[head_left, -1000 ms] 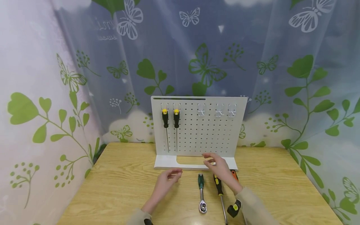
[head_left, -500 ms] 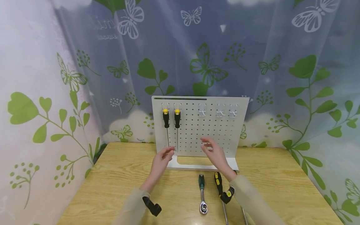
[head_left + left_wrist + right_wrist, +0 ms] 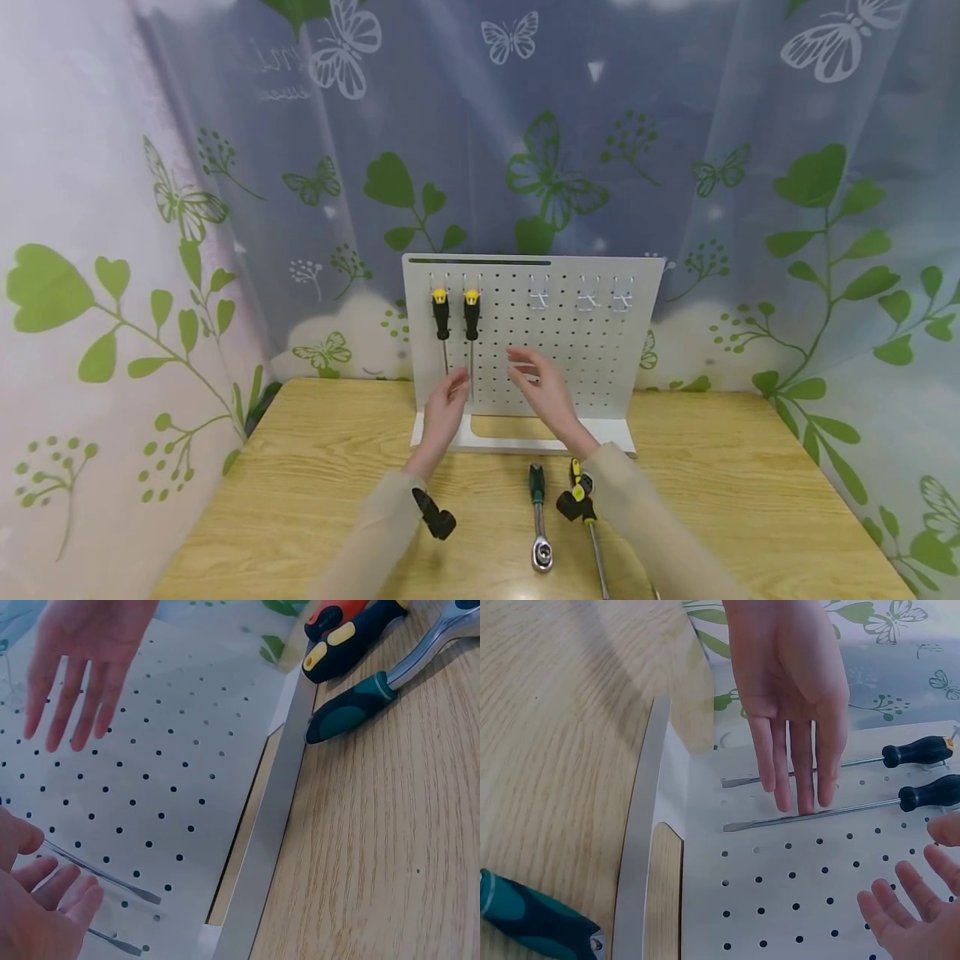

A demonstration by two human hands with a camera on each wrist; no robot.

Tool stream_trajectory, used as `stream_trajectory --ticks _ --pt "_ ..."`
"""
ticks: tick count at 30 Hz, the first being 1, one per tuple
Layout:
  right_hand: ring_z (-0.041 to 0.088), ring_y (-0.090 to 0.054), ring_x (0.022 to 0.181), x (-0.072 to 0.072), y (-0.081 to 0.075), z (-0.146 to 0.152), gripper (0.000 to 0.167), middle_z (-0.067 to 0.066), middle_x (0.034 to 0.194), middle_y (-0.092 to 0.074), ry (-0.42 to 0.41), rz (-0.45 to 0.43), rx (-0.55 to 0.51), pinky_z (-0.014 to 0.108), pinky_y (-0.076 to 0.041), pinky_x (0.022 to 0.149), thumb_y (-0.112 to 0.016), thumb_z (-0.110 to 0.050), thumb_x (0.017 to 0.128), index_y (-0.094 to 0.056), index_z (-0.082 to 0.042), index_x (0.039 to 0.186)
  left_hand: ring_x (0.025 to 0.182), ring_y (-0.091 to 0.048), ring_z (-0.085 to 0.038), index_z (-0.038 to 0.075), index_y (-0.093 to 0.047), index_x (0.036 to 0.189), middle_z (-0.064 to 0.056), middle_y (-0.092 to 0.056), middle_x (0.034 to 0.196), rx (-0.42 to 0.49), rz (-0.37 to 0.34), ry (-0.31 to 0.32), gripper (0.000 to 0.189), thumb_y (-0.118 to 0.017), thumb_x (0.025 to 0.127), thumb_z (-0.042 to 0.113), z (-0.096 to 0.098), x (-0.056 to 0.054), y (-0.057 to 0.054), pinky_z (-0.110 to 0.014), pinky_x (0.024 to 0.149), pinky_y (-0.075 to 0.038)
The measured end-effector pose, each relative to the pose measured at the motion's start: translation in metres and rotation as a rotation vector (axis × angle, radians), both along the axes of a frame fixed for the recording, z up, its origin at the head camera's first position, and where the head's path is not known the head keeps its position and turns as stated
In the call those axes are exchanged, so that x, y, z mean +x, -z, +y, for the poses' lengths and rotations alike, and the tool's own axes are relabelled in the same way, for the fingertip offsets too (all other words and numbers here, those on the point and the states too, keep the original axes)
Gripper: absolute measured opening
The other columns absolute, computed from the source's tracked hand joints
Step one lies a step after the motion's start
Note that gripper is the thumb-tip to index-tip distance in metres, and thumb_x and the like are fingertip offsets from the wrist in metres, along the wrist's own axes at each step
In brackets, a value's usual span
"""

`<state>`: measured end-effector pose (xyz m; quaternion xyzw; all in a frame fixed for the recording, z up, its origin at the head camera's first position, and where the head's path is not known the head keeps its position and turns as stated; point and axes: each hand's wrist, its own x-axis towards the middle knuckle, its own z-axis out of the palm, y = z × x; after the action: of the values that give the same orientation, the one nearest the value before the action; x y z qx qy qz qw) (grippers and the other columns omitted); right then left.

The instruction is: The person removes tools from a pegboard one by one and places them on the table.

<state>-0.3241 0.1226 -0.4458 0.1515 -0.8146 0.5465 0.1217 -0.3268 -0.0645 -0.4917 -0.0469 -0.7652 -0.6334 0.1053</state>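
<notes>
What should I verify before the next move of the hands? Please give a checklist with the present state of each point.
1. Left hand and right hand free: ok; neither holds anything.
2. Left hand clear of the hanging screwdrivers: cannot tell; it overlaps their shafts in view, contact unclear.
3. Free hooks on the pegboard: ok; three carry nothing.
4. Green-handled ratchet accessible: ok; it lies uncovered on the table.
5. Yellow-and-black screwdriver unobstructed: not ok; in the head view the wrist camera hides part of it.
6. Orange-handled tool identified: cannot tell; mostly hidden.
</notes>
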Motion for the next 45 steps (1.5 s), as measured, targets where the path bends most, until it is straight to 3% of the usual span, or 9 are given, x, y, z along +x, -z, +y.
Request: stream_trajectory --ticks 10,17,20,25,26,31,41,45 --pt "0.035 -0.055 0.128 -0.019 -0.016 -0.013 0.042 0.015 0.142 -0.057 -0.102 -0.021 -0.067 0.053 -0.045 0.110 -0.058 -0.019 0.105 -0.052 -0.007 0.145 0.120 -0.060 -0.035 0.000 -0.060 0.132 -0.018 -0.065 0.129 0.003 -0.001 -0.015 0.031 -0.056 0.105 0.014 0.009 -0.010 0.002 -0.049 0.106 -0.049" --pt "0.038 -0.054 0.130 -0.031 -0.031 -0.024 0.046 0.020 0.143 -0.055 -0.149 0.006 -0.107 0.054 -0.044 0.111 -0.059 -0.018 0.104 -0.048 -0.005 0.147 0.104 -0.068 -0.030 -0.003 -0.067 0.117 -0.017 -0.069 0.114 0.060 -0.026 -0.002 0.022 -0.064 0.100 0.011 0.012 -0.009 0.003 -0.040 0.093 -0.059" --pt "0.041 -0.052 0.131 -0.033 -0.039 -0.029 0.050 0.024 0.144 -0.053 -0.174 -0.001 -0.132 0.054 -0.044 0.111 -0.060 -0.015 0.103 -0.045 -0.001 0.148 0.102 -0.069 -0.036 -0.008 -0.065 0.116 -0.023 -0.068 0.113 0.106 -0.017 0.025 0.022 -0.063 0.099 0.006 0.013 -0.004 -0.002 -0.040 0.088 -0.061" --pt "0.037 -0.056 0.127 -0.039 -0.047 -0.037 0.051 0.020 0.140 -0.056 -0.145 -0.031 -0.139 0.051 -0.048 0.107 -0.065 -0.018 0.101 -0.047 -0.005 0.147 0.105 -0.068 -0.041 -0.009 -0.064 0.119 -0.026 -0.066 0.116 0.159 -0.023 0.057 0.024 -0.063 0.099 0.004 0.013 0.000 -0.001 -0.045 0.089 -0.061" --pt "0.034 -0.058 0.125 -0.043 -0.044 -0.037 0.051 0.018 0.139 -0.058 -0.136 -0.034 -0.140 0.049 -0.050 0.106 -0.066 -0.019 0.100 -0.048 -0.008 0.146 0.104 -0.068 -0.039 -0.008 -0.064 0.119 -0.025 -0.067 0.116 0.170 -0.026 0.059 0.024 -0.064 0.099 0.005 0.013 -0.002 0.003 -0.043 0.089 -0.061" --pt "0.035 -0.062 0.117 -0.045 -0.049 -0.042 0.049 0.019 0.132 -0.062 -0.108 -0.053 -0.130 0.049 -0.054 0.100 -0.070 -0.011 0.097 -0.052 -0.007 0.142 0.103 -0.069 -0.033 -0.005 -0.065 0.120 -0.022 -0.067 0.117 0.195 -0.026 0.077 0.025 -0.065 0.099 0.008 0.014 0.001 0.004 -0.038 0.087 -0.062" --pt "0.035 -0.064 0.111 -0.042 -0.049 -0.042 0.051 0.019 0.128 -0.063 -0.119 -0.048 -0.139 0.044 -0.056 0.096 -0.072 -0.006 0.094 -0.052 -0.006 0.141 0.106 -0.066 -0.044 -0.015 -0.061 0.119 -0.032 -0.063 0.121 0.219 -0.025 0.130 0.025 -0.062 0.099 0.000 0.009 0.013 -0.003 -0.043 0.089 -0.061" --pt "0.036 -0.065 0.108 -0.040 -0.049 -0.042 0.051 0.020 0.127 -0.064 -0.139 -0.035 -0.151 0.042 -0.057 0.093 -0.072 -0.003 0.093 -0.053 -0.004 0.141 0.103 -0.068 -0.035 -0.012 -0.062 0.119 -0.029 -0.064 0.122 0.232 -0.037 0.137 0.025 -0.064 0.099 0.002 0.006 0.017 -0.001 -0.043 0.090 -0.061"
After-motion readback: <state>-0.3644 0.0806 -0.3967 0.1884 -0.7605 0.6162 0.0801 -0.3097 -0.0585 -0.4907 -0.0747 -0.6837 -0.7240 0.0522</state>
